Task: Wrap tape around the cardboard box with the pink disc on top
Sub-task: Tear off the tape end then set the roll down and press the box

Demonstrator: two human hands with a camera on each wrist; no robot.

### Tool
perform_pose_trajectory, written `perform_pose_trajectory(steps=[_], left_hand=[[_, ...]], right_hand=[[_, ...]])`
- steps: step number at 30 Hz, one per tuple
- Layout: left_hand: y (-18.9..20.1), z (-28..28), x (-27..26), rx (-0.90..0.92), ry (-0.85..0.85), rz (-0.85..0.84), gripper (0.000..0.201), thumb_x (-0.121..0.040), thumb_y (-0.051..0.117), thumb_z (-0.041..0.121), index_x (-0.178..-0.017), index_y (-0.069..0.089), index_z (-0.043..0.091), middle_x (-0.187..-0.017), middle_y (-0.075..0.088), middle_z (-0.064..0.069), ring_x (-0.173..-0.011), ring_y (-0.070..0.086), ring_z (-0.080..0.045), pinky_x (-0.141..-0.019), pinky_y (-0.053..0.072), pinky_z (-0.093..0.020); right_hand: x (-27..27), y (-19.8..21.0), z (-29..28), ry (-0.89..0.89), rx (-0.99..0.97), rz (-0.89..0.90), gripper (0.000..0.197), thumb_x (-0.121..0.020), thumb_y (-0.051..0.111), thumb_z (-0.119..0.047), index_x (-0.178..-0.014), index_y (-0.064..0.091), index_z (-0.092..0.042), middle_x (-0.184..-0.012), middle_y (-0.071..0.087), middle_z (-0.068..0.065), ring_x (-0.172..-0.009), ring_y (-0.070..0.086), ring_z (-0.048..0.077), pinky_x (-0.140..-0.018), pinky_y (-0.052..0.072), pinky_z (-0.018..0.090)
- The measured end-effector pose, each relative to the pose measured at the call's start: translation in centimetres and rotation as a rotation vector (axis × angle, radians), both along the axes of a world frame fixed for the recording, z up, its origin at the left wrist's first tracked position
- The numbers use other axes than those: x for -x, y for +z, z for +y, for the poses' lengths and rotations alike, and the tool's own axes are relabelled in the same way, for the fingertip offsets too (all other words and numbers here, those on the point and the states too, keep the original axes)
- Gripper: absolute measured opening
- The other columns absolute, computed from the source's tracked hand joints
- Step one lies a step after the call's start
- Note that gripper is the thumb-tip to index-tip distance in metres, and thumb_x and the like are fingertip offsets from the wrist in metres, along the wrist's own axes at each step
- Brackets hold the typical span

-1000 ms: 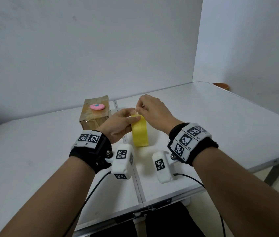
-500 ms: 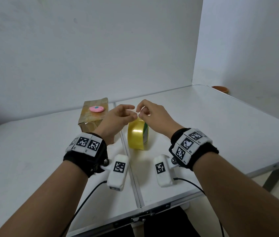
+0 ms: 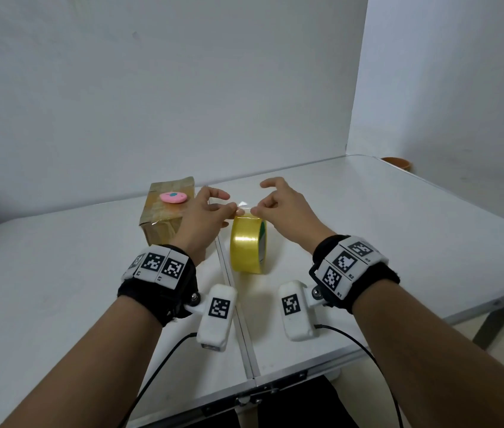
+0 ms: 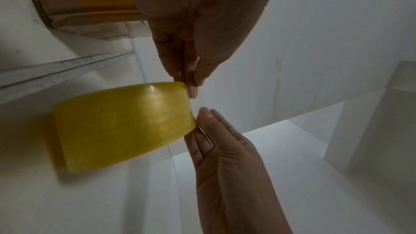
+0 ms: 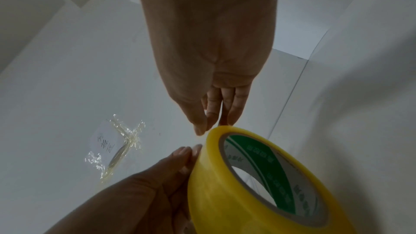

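Observation:
The cardboard box (image 3: 159,225), partly taped, stands at the back left of the table with the pink disc (image 3: 172,197) on top. A yellow tape roll (image 3: 246,247) stands on edge just right of the box. My left hand (image 3: 232,209) and right hand (image 3: 255,210) meet above the roll's top. Each pinches the clear free end of the tape (image 3: 244,206) between thumb and fingertips. In the left wrist view my left fingers (image 4: 188,77) touch the roll (image 4: 121,124) at its upper edge. In the right wrist view my right fingertips (image 5: 213,118) sit at the roll's rim (image 5: 225,131).
The white folding table has a centre seam (image 3: 239,322) running under the roll. An orange bowl (image 3: 397,163) sits at the far right corner. White walls close the back and right. A crumpled tape scrap over a paper label (image 5: 114,145) shows in the right wrist view.
My left hand has let go of the roll's side and risen to its top, joining the right hand on the tape end. The roll now stands by itself on the table.

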State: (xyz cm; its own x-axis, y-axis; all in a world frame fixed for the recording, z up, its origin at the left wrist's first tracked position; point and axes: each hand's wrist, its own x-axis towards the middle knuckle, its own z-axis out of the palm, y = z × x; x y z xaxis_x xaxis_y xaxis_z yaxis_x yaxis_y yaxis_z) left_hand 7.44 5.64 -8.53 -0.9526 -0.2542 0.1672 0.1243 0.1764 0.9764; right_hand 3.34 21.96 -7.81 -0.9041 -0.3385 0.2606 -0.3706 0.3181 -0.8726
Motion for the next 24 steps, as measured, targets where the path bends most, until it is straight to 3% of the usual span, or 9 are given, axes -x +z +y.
perform_pose_trajectory(steps=[3, 7, 10, 13, 15, 18, 20, 22, 24], left_hand=[[-0.06, -0.01, -0.21, -0.025, -0.011, 0.01, 0.014, -0.092, 0.059, 0.012, -0.101, 0.049, 0.013, -0.087, 0.073, -0.008, -0.08, 0.066, -0.015, -0.08, 0.049, -0.032], [0.17, 0.17, -0.34, -0.005, -0.018, 0.025, 0.007, -0.091, 0.061, 0.011, -0.092, 0.055, 0.016, -0.086, 0.074, -0.005, -0.079, 0.065, -0.012, -0.075, 0.047, -0.025], [0.37, 0.0, -0.39, 0.008, -0.025, 0.015, 0.01, -0.087, 0.066, 0.012, -0.097, 0.065, 0.014, -0.086, 0.074, -0.002, -0.077, 0.063, -0.008, -0.075, 0.046, -0.023], [0.29, -0.28, -0.41, 0.042, -0.045, -0.004, 0.016, -0.084, 0.07, 0.014, -0.099, 0.071, 0.012, -0.088, 0.075, 0.001, -0.081, 0.065, -0.006, -0.079, 0.047, -0.025], [0.24, -0.3, -0.42, 0.068, -0.044, -0.004, 0.018, -0.084, 0.07, 0.015, -0.102, 0.073, 0.012, -0.096, 0.075, -0.004, -0.086, 0.065, -0.006, -0.079, 0.047, -0.023], [0.21, -0.29, -0.26, 0.12, -0.032, 0.004, 0.021, -0.085, 0.071, 0.014, -0.105, 0.074, 0.012, -0.101, 0.075, -0.006, -0.082, 0.066, 0.0, -0.07, 0.048, -0.011], [0.29, -0.2, -0.21, 0.143, -0.031, 0.003, 0.02, -0.085, 0.071, 0.014, -0.105, 0.074, 0.012, -0.101, 0.076, -0.005, -0.083, 0.068, 0.001, -0.072, 0.048, -0.01], [0.33, -0.15, -0.17, 0.192, -0.017, 0.008, 0.019, -0.085, 0.071, 0.015, -0.104, 0.074, 0.015, -0.098, 0.076, -0.001, -0.085, 0.067, 0.002, -0.076, 0.047, -0.01], [0.35, -0.04, -0.15, 0.268, 0.002, 0.026, 0.018, -0.086, 0.07, 0.017, -0.103, 0.074, 0.016, -0.09, 0.073, 0.006, -0.076, 0.063, 0.012, -0.07, 0.043, -0.003]], right_hand=[[-0.15, 0.02, 0.21, -0.014, 0.038, -0.031, 0.038, -0.088, 0.066, -0.017, -0.121, 0.047, -0.013, -0.098, 0.072, 0.012, -0.083, 0.058, 0.007, -0.067, 0.04, 0.017], [-0.05, -0.53, 0.16, -0.033, 0.062, -0.016, 0.015, -0.087, 0.066, -0.018, -0.097, 0.054, -0.017, -0.095, 0.071, 0.018, -0.08, 0.058, 0.015, -0.064, 0.039, 0.02], [0.09, -0.68, 0.12, -0.04, 0.082, -0.024, 0.011, -0.086, 0.066, -0.018, -0.087, 0.055, -0.019, -0.09, 0.071, 0.016, -0.077, 0.059, 0.016, -0.066, 0.039, 0.021], [0.13, -0.7, 0.21, -0.048, 0.115, -0.048, 0.01, -0.087, 0.064, -0.017, -0.089, 0.054, -0.019, -0.092, 0.075, 0.014, -0.091, 0.066, 0.023, -0.073, 0.042, 0.025], [0.04, -0.76, 0.24, -0.043, 0.109, -0.034, 0.009, -0.087, 0.062, -0.015, -0.087, 0.054, -0.019, -0.091, 0.076, 0.013, -0.088, 0.065, 0.021, -0.07, 0.04, 0.024], [-0.22, -0.69, 0.24, -0.037, 0.084, 0.002, 0.008, -0.087, 0.058, -0.011, -0.086, 0.06, -0.018, -0.088, 0.074, 0.01, -0.077, 0.061, 0.011, -0.064, 0.037, 0.02], [-0.35, -0.63, 0.27, -0.038, 0.071, 0.018, 0.013, -0.088, 0.055, -0.009, -0.09, 0.066, -0.015, -0.085, 0.071, 0.004, -0.072, 0.058, 0.003, -0.062, 0.037, 0.017], [-0.4, -0.64, 0.2, -0.039, 0.048, 0.03, 0.019, -0.09, 0.053, -0.007, -0.097, 0.07, -0.012, -0.087, 0.069, 0.0, -0.074, 0.058, 0.0, -0.064, 0.041, 0.013], [-0.44, -0.64, 0.04, -0.043, 0.027, 0.038, 0.02, -0.091, 0.055, -0.01, -0.1, 0.072, -0.012, -0.091, 0.068, -0.002, -0.082, 0.061, 0.004, -0.071, 0.044, 0.011]])
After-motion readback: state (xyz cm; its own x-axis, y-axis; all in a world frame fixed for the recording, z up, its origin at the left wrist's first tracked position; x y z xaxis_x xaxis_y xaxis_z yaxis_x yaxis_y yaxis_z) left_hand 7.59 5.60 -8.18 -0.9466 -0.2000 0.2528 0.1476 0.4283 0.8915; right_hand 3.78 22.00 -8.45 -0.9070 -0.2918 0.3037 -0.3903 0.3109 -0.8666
